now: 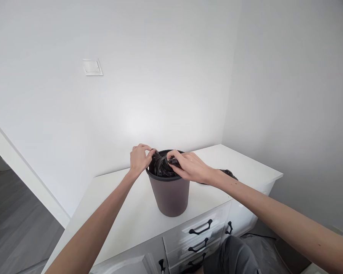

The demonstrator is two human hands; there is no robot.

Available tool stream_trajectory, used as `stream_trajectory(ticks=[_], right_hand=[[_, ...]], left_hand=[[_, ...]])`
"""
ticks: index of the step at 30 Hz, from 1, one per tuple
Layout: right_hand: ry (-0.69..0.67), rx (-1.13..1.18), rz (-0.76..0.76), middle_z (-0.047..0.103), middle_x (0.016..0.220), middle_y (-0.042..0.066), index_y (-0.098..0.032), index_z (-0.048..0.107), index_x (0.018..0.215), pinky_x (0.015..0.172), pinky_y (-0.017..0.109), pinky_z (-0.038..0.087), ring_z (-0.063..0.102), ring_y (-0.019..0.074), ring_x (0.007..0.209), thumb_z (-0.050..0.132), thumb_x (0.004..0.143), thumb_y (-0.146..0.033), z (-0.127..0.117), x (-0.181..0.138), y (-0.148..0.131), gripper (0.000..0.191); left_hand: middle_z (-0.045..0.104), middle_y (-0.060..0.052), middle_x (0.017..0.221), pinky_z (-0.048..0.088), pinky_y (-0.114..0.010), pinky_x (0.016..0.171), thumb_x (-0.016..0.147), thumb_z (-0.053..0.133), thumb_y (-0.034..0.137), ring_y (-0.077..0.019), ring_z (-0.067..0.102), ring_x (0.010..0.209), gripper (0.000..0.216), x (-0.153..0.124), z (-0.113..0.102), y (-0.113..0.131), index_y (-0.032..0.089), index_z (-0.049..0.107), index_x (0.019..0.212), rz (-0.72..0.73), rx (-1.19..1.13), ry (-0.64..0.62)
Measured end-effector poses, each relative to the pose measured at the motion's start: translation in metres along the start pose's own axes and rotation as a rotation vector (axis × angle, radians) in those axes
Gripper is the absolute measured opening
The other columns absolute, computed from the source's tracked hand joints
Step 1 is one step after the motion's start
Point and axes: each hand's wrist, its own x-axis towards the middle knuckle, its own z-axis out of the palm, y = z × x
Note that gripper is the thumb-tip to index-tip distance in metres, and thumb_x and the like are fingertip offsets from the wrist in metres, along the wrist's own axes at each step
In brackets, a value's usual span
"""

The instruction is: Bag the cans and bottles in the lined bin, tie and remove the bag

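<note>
Cool, soft light is brightest on the wall (137,123) behind the bin (171,198), fading to grey at right and darkest in the top right corner. The floor (20,224) looks dim and soft. The drawers (185,234) catch pale glare; the bag (162,168) shows small glints. The left hand (139,158) and right hand (190,165) look sharp. Wide-angle stretch slants the switch (92,66).

Walls (165,76): pale, meeting in a corner (230,95)
Switch (92,67): white, wall-mounted
Cabinet (125,213): white, drawers (178,235) with black handles (200,232)
Floor (17,220): grey, lower left
Light (135,121): bright patch on wall
</note>
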Motion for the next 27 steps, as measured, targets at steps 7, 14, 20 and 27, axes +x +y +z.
stream_trajectory(ticks=[7, 14, 20, 27], right_hand=[[-0.244, 0.233, 0.049, 0.046, 0.064, -0.008, -0.028, 0.045, 0.110, 0.058, 0.028, 0.030, 0.038, 0.0152, 0.052, 0.045, 0.099, -0.024, -0.035, -0.023, -0.025, 0.012], [-0.239, 0.335, 0.180, 0.048, 0.061, -0.010, -0.029, 0.047, 0.120, 0.053, 0.027, 0.031, 0.043, 0.0156, 0.052, 0.051, 0.098, -0.030, -0.040, -0.028, -0.005, 0.022], [-0.181, 0.238, 0.232, 0.063, 0.070, -0.003, -0.028, 0.057, 0.121, 0.058, 0.029, 0.037, 0.060, 0.0203, 0.068, 0.062, 0.094, -0.039, -0.015, 0.008, 0.017, 0.030], [-0.207, 0.099, 0.271, 0.069, 0.075, 0.005, -0.025, 0.067, 0.081, 0.063, 0.031, 0.039, 0.064, 0.0234, 0.072, 0.072, 0.089, -0.042, -0.001, 0.042, 0.014, 0.019]], left_hand=[[0.074, -0.014, 0.108, 0.041, -0.053, 0.102, 0.077, 0.074, 0.042, -0.0412, 0.055, 0.121, 0.022, 0.022, -0.001, -0.015, 0.023, 0.072, 0.066, -0.044, 0.077, -0.006], [0.072, -0.005, 0.077, 0.050, -0.035, 0.069, 0.090, 0.060, 0.061, -0.0222, 0.067, 0.071, 0.039, 0.008, -0.019, 0.018, 0.024, 0.073, 0.087, -0.009, -0.140, -0.070], [0.067, -0.002, 0.068, 0.048, -0.031, 0.064, 0.090, 0.066, 0.059, -0.0174, 0.063, 0.065, 0.037, -0.014, -0.035, 0.071, 0.021, 0.069, 0.086, 0.112, -0.434, -0.058], [0.071, -0.003, 0.078, 0.049, -0.029, 0.065, 0.094, 0.063, 0.057, -0.0157, 0.065, 0.069, 0.037, -0.026, -0.042, 0.087, 0.021, 0.070, 0.090, 0.182, -0.457, 0.009]])
